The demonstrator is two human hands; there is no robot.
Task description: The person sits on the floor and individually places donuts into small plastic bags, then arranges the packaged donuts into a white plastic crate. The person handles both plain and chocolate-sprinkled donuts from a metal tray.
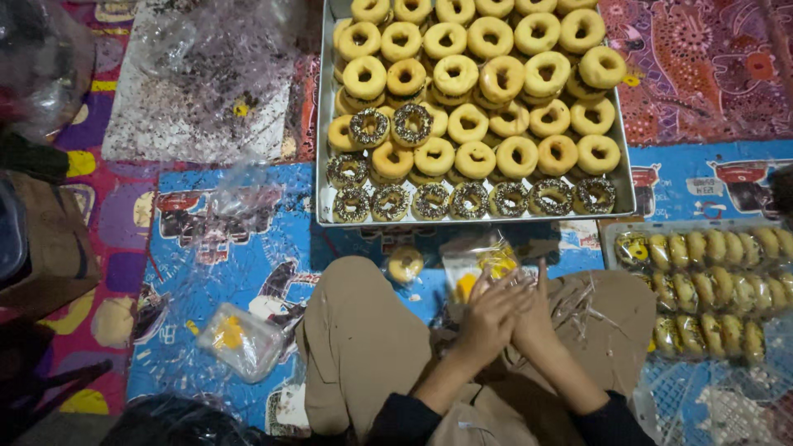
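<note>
A person sitting cross-legged on a patterned floor mat works over a small clear plastic bag that holds a yellow-glazed doughnut. The left hand and right hand are pressed close together above the lap, fingers overlapping at the near edge of the bag, which lies just beyond the fingertips and partly under them; whether either hand actually pinches the plastic cannot be told from this view. A single wrapped doughnut lies on the mat just to the left of the hands, near the knee. Directly ahead, beyond the bag, a large metal tray is heaped with ring doughnuts, most glazed yellow, the front row and a few others dusted with dark sprinkles. To the right of the hands, rows of already bagged doughnuts lie in a clear tray. Another bagged doughnut lies well to the left on the mat, and crumpled clear plastic sheeting covers the floor at upper left.
</note>
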